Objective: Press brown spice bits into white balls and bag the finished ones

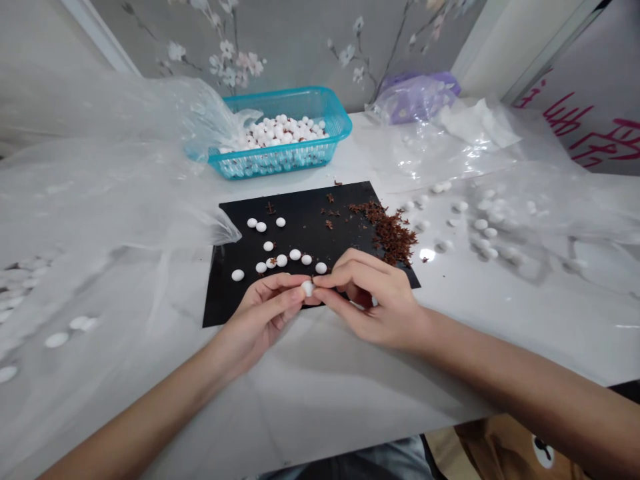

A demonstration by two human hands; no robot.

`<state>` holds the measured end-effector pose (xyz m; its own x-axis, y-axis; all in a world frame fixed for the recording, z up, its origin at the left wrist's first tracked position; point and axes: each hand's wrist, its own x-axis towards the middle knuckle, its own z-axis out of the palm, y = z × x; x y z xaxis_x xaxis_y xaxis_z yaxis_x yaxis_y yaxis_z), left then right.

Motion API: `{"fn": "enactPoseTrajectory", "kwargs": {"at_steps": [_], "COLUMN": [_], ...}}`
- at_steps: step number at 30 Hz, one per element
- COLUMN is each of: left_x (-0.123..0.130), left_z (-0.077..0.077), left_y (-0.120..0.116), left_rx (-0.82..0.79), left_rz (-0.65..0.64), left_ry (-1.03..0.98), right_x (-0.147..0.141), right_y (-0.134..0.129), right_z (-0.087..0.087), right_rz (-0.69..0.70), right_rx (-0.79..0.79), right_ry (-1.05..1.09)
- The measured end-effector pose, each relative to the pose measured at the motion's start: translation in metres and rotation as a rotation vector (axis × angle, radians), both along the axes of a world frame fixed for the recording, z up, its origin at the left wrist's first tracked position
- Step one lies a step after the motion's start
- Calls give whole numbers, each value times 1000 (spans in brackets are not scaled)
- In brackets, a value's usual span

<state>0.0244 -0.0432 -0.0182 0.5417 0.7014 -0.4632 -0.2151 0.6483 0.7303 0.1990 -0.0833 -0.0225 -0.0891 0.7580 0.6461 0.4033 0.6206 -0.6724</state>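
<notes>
Between the thumb and fingers of my left hand (267,307) is a small white egg-shaped bead (307,289). My right hand (375,293) pinches a tiny brown piece (313,279) against the bead's right side; the fingertips partly hide it. Both hands are over the near edge of a black mat (300,207). Several loose white beads (295,255) lie on the mat beyond my hands, one with a brown piece on it. A heap of small brown star-like pieces (395,237) covers the mat's right side and spills onto the table.
Behind the mat stands a blue plastic basket (280,163) filled with white beads and brown bits. Clear plastic bags (125,193) with beads spread over the left; another clear bag (530,180) lies right, with white beads near it. A purple package (425,90) sits by the wall.
</notes>
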Motion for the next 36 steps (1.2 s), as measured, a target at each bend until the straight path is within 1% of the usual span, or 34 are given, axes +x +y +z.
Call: {"fn": "enactPoseTrajectory", "kwargs": {"at_steps": [4, 9, 14, 17, 20, 22, 23, 24, 25, 26, 27, 28, 30, 31, 33, 36], "left_x": [0, -1, -2, -1, -1, -4, -6, -9, -13, -17, -21, -26, -34, -36, -40, -42], "left_z": [-1, -1, -1, -1, 2, 8, 12, 17, 21, 25, 29, 31, 33, 33, 30, 24], "left_y": [0, -1, 0, 0, 2, 6, 8, 12, 15, 20, 24, 29, 37, 41, 47, 51], "left_rx": [24, 61, 47, 46, 100, 192, 265, 357, 474, 614, 764, 914, 1146, 1217, 1288, 1299], "left_rz": [-8, -19, -20, -16, -16, -23, -17, -7, 12, 32, 54, 82, 127, 125, 72, -52], "left_ry": [9, 61, 56, 72, 117, 169, 210, 270, 353, 458, 588, 719, 946, 1030, 1168, 1366], "right_x": [1, 2, 2, 5, 15, 28, 36, 45, 54, 63, 71, 79, 89, 92, 95, 95], "right_y": [0, -1, -3, -3, 3, 10, 14, 19, 23, 27, 30, 33, 36, 37, 38, 39], "right_z": [-1, 1, 4, 9, 19, 27, 31, 35, 37, 38, 37, 36, 32, 30, 27, 26], "right_rz": [60, 102, 161, 218, 281, 293, 235, 116, -18, -115, -177, -201, -158, -125, -72, -63], "right_rx": [-42, -96, -56, -16, -59, -147, -193, -224, -253, -276, -296, -308, -349, -394, -505, -622], "right_ry": [14, 23, 16, -6, -69, -109, -118, -109, -106, -129, -182, -271, -440, -518, -654, -774]}}
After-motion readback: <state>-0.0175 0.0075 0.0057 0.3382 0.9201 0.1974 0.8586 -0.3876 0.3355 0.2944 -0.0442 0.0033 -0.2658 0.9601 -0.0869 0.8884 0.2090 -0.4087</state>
